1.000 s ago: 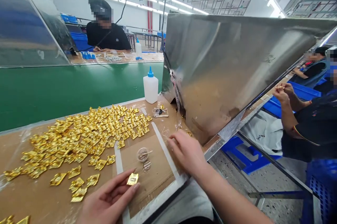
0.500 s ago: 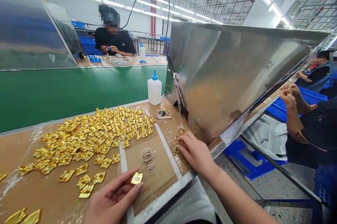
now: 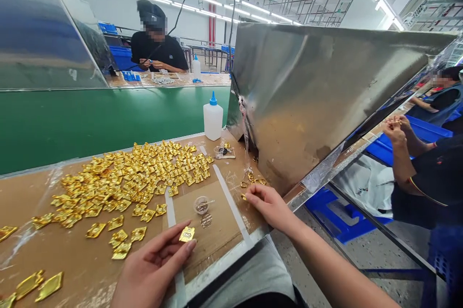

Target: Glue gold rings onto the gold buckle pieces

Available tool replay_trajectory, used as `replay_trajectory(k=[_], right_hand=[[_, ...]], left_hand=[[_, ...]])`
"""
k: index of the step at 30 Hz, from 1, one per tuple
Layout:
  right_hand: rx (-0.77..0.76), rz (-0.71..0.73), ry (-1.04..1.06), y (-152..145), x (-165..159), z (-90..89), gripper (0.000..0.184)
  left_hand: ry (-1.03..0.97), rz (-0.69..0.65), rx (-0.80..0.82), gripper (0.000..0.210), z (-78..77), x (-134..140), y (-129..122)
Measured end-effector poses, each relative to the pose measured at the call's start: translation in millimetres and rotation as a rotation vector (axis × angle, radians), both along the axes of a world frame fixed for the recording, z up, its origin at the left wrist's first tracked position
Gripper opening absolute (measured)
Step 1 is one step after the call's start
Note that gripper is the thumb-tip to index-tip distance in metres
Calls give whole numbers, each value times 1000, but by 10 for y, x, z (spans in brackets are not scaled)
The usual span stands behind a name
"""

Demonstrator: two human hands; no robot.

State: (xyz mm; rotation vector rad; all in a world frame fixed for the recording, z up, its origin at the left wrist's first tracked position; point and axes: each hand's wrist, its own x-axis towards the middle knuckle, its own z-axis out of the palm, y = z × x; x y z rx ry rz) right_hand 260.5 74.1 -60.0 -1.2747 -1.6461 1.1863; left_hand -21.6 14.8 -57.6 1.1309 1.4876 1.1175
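Observation:
My left hand (image 3: 154, 262) pinches a small square gold-coloured metal piece (image 3: 187, 234) between thumb and fingertips, its face with a raised pattern turned up. At the right of the work mat, my right hand (image 3: 271, 207) has thumb and forefinger closed on a small gold ring (image 3: 243, 196), mostly covered by the fingertips. Just beyond those fingers lie several loose gold rings (image 3: 251, 177). Between my hands stands a small clear cup (image 3: 201, 205) with a thin stick in it, and a clear smear (image 3: 206, 221) sits beside it on the mat.
A large heap of square gold pieces (image 3: 137, 173) covers the table's left and middle. Behind are a white bottle with blue cap (image 3: 213, 121) and a green belt (image 3: 108, 115). A slanted metal panel (image 3: 318, 105) rises at right. Co-workers sit opposite and at right.
My right hand has drawn slightly back from the loose rings, its fingertips now closed on one. The left hand keeps its gold piece. The view has shifted slightly.

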Motion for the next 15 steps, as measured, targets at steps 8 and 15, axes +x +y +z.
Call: replay_trajectory(k=[8,15], right_hand=[[-746,260,1123,-475,-496,326,42],[-828,471,1198,-518,-594,275,37]], left_hand=[[13,-208,72,48,134,15,-111],[78,-222,172,39,341,24,-206]])
